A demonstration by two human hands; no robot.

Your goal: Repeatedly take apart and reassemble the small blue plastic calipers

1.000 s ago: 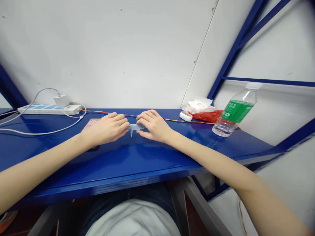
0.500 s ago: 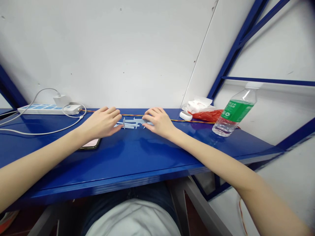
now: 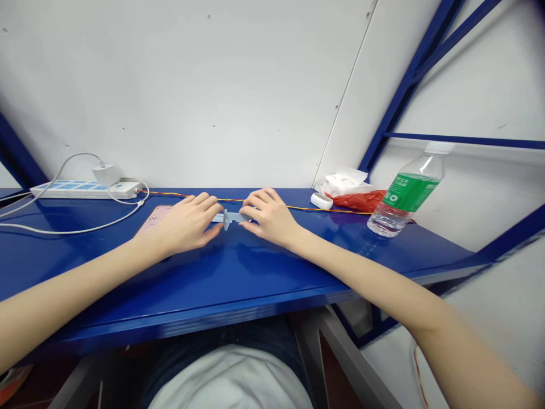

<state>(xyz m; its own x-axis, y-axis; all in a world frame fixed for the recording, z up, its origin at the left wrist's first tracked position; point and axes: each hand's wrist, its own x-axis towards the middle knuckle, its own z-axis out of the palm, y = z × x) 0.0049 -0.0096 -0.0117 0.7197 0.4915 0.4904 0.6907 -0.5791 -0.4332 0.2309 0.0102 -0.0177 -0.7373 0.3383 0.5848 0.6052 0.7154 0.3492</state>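
Between my hands, just above or on the blue tabletop, are flat light-blue plastic pieces (image 3: 232, 217), slim strips with short crosspieces, bunched together so that I cannot tell one from another. My left hand (image 3: 190, 221) is curled, its thumb and fingers pinching the left end of the bunch. Opposite it, my right hand (image 3: 272, 218) has its fingers closed round the right end. Both ends of the pieces are hidden by the fingers. Partly under my left wrist lies a phone (image 3: 147, 220) with a pink screen.
A white power strip (image 3: 85, 189) with a plug and a white cable lies at the left of the blue table (image 3: 191, 289). At the right stand a water bottle (image 3: 404, 196), a tissue pack (image 3: 344, 183), a red bag (image 3: 357, 200) and a white roundish item (image 3: 321, 200). A red-yellow wire runs along the back.
The spread light-blue pieces are now drawn closer together between my hands. My left hand has moved right and slightly nearer, uncovering more of the phone's upper part; my right hand has shifted slightly left.
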